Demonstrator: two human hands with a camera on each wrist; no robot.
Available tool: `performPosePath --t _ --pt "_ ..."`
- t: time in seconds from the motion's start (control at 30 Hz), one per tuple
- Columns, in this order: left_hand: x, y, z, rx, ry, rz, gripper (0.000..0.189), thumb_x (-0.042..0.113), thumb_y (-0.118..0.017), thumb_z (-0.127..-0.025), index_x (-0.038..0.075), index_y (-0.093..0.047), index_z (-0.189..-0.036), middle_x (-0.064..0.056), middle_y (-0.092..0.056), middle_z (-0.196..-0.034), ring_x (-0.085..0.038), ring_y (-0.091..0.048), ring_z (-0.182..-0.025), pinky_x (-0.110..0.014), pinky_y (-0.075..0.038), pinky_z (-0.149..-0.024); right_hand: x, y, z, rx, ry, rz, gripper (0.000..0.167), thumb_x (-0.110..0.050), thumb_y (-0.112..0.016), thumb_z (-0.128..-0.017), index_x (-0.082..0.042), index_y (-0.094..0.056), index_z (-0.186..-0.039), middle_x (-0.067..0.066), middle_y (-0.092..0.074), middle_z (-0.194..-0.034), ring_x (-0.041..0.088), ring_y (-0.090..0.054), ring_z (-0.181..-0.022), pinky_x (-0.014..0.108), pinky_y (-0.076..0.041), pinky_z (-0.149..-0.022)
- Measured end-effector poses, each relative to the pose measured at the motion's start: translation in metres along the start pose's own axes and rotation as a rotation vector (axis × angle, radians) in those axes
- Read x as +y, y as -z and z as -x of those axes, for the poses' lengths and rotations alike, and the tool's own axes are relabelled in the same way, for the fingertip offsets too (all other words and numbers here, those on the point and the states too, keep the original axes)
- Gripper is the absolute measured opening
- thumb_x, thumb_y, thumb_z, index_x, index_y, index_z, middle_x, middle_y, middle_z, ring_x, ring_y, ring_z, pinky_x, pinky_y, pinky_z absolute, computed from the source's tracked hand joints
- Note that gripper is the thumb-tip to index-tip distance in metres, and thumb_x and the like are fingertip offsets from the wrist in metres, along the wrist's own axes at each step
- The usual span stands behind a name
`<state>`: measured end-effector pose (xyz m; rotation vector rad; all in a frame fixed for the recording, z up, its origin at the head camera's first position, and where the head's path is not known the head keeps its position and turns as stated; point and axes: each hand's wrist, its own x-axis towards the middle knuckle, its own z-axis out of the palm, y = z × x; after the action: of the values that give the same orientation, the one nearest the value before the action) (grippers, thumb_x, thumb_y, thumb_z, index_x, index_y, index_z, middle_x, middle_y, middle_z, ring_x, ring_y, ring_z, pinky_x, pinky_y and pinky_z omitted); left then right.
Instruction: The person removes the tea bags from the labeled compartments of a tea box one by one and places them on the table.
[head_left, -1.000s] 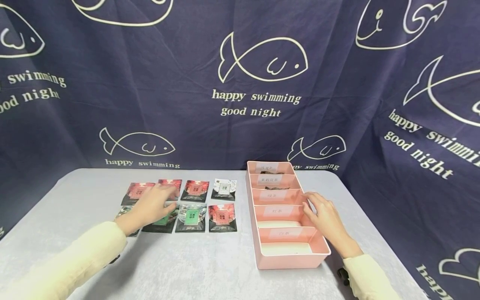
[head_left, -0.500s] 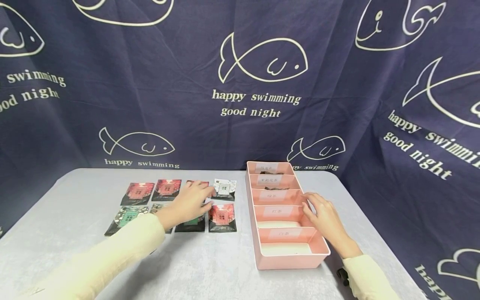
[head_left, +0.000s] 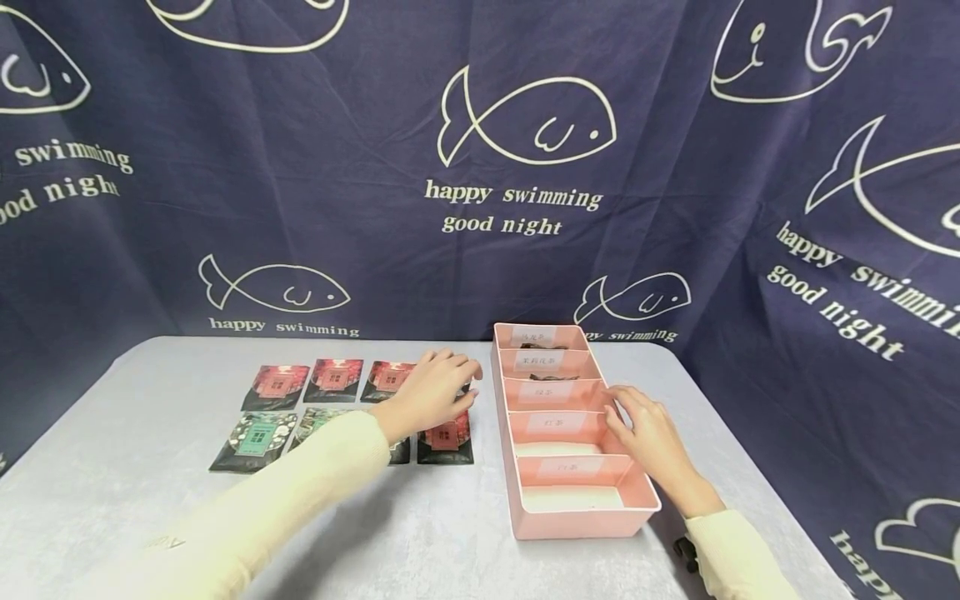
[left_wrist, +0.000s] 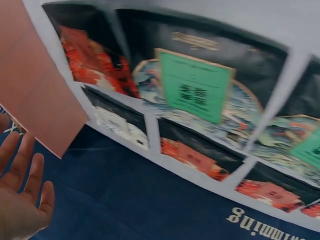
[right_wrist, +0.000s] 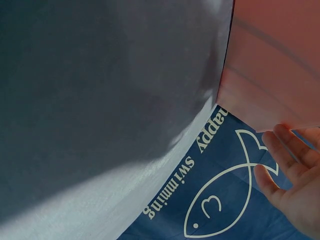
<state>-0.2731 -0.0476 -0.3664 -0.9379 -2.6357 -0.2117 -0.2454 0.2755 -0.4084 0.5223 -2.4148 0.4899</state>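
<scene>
Over the back-right end of two rows of tea sachets hovers my left hand (head_left: 431, 392), fingers loosely bent and nothing between them. Beneath it in the head view, the white tea sachet is mostly covered; the left wrist view shows this white sachet (left_wrist: 120, 125) lying flat, apart from the left hand (left_wrist: 22, 192). A red tea sachet (head_left: 446, 437) lies just in front of it. My right hand (head_left: 648, 433) touches the right rim of a pink divided box (head_left: 585, 523) with relaxed fingers; the right wrist view shows its fingertips (right_wrist: 282, 129) at the rim.
More red sachets (head_left: 275, 387) and green-labelled sachets (head_left: 253, 442) lie to the left, some partly behind my left sleeve (head_left: 300, 492). Labelled dividers split the box; dark-edged items (head_left: 553, 377) show in its two rear compartments. A navy fish-print cloth (head_left: 390, 183) hangs behind the table.
My left hand has swept rightward across the sachets, from the left ones to above the white one. Left-side sachets have come into view. The right hand and box have stayed put.
</scene>
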Motion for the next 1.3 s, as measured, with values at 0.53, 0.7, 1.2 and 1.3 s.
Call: performPosePath --t 0.53,0.7,1.2,1.3 --pt "0.027 -0.019 -0.039 0.11 -0.001 0.005 0.022 0.029 -0.057 -0.085 0.019 -0.057 -0.106 0.005 -0.062 -0.103 -0.017 -0.051 -0.091 -0.035 -0.038 -0.082 -0.001 -0.003 0.001 -0.011 -0.007 -0.001 0.022 -0.01 -0.058 -0.082 0.0 -0.063 -0.101 0.015 -0.064 -0.1 0.033 -0.061 -0.092 0.05 -0.043 -0.077" --pt "0.034 -0.027 -0.048 0.108 0.012 -0.03 0.027 0.033 -0.057 -0.086 0.021 -0.057 -0.11 0.005 -0.061 -0.107 -0.017 -0.051 -0.095 -0.035 -0.039 -0.085 -0.001 -0.003 0.001 0.002 0.004 -0.014 0.022 -0.009 -0.058 -0.081 0.0 -0.063 -0.101 0.015 -0.064 -0.1 0.034 -0.061 -0.092 0.049 -0.044 -0.078" --pt "0.048 -0.041 -0.059 0.069 0.015 -0.024 0.026 0.027 -0.06 -0.083 0.021 -0.057 -0.108 0.005 -0.061 -0.109 -0.016 -0.052 -0.097 -0.032 -0.036 -0.082 -0.002 0.0 0.0 -0.013 -0.01 -0.033 0.025 -0.012 -0.063 -0.082 0.0 -0.063 -0.103 0.015 -0.064 -0.102 0.034 -0.06 -0.094 0.049 -0.044 -0.082" --pt "0.05 -0.042 -0.06 0.052 0.022 -0.019 0.024 0.028 -0.06 -0.084 0.022 -0.058 -0.107 0.006 -0.061 -0.109 -0.016 -0.051 -0.099 -0.032 -0.035 -0.084 0.0 0.0 0.0 -0.01 -0.005 -0.032 0.025 -0.013 -0.064 -0.081 -0.001 -0.063 -0.103 0.015 -0.064 -0.101 0.034 -0.06 -0.094 0.047 -0.044 -0.083"
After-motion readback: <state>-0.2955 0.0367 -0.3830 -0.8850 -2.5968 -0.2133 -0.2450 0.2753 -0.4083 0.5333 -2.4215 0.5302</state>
